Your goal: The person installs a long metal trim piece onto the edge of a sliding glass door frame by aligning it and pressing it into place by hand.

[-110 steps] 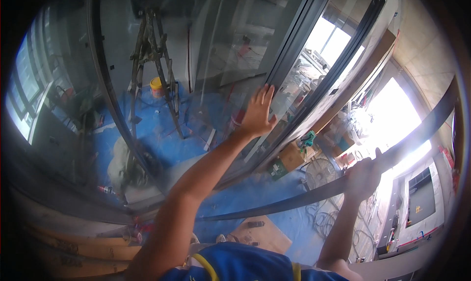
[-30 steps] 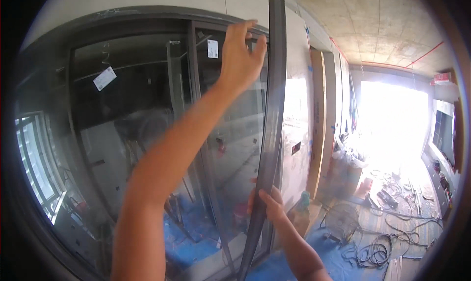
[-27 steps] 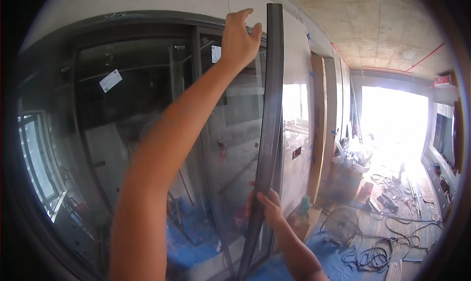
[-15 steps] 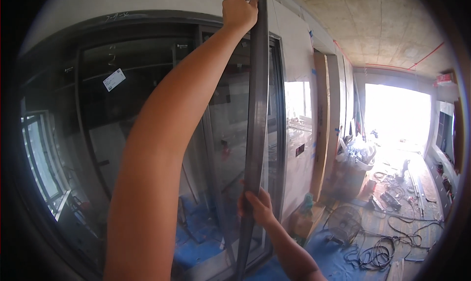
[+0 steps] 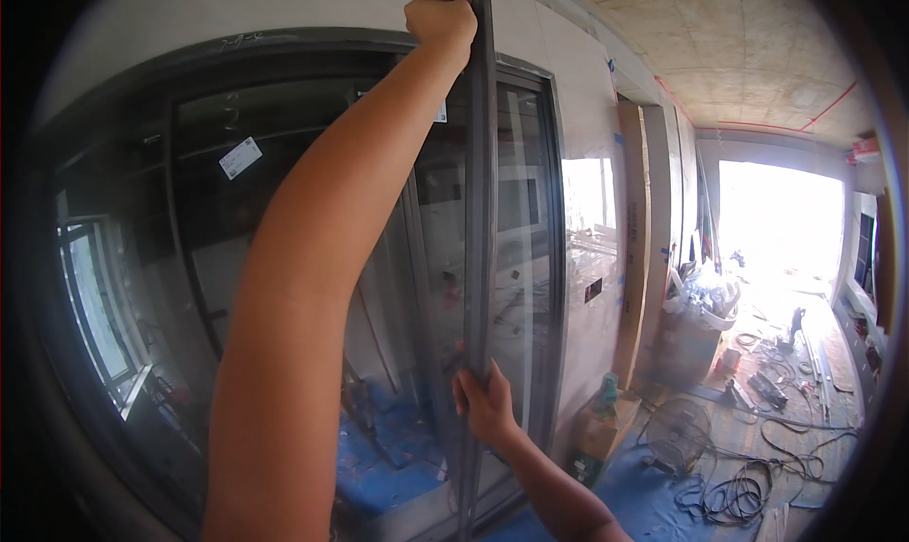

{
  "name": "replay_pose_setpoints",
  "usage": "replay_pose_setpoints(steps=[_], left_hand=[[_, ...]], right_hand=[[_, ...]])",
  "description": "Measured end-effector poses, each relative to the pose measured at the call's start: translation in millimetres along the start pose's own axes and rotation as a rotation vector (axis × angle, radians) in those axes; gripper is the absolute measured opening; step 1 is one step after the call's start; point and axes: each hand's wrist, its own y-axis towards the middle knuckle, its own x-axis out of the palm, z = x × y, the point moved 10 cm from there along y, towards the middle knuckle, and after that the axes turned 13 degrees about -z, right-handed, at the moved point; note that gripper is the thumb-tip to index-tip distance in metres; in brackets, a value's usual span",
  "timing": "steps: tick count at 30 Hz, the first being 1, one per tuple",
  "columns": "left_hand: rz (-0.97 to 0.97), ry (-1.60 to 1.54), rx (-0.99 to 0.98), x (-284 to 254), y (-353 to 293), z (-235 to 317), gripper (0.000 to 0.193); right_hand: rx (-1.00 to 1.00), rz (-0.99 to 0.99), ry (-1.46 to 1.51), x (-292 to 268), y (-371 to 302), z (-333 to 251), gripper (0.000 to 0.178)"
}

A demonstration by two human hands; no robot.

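Note:
Before me stands a tall glass door panel with a dark metal edge (image 5: 480,211), seen nearly edge-on. High up, my left hand (image 5: 443,19) is closed round the top corner of this panel, the arm stretched up across the view. Lower on the same edge my right hand (image 5: 489,405) grips the panel, thumb and fingers wrapped about it. Behind the panel is a large dark door frame (image 5: 312,38) set in the pale wall. A white label (image 5: 240,159) is stuck on the dark glass at the left. The panel's bottom end is hard to make out.
Blue sheeting (image 5: 615,490) covers the floor near the frame. To the right stand a floor fan (image 5: 677,436), a cardboard box (image 5: 606,424) and coiled black cables (image 5: 734,490). Farther off are a white bag (image 5: 705,296) and scattered tools. A window (image 5: 99,296) shows at the left.
The panel's edge and both gripping hands have shifted slightly left against the frame. More of the frame's right side and the glass behind now shows. The background has slid a little right.

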Motion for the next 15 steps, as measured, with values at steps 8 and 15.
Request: replay_pose_setpoints(steps=[8,15], left_hand=[[0.071,-0.312,-0.137,5.2,-7.2,-6.2,0.014],[0.077,-0.268,-0.06,4.2,-2.5,4.0,0.012]], right_hand=[[-0.017,-0.006,0.031,4.4,-6.5,-6.1,0.038],[-0.042,-0.04,0.045,10.6,-9.9,-10.1,0.037]])
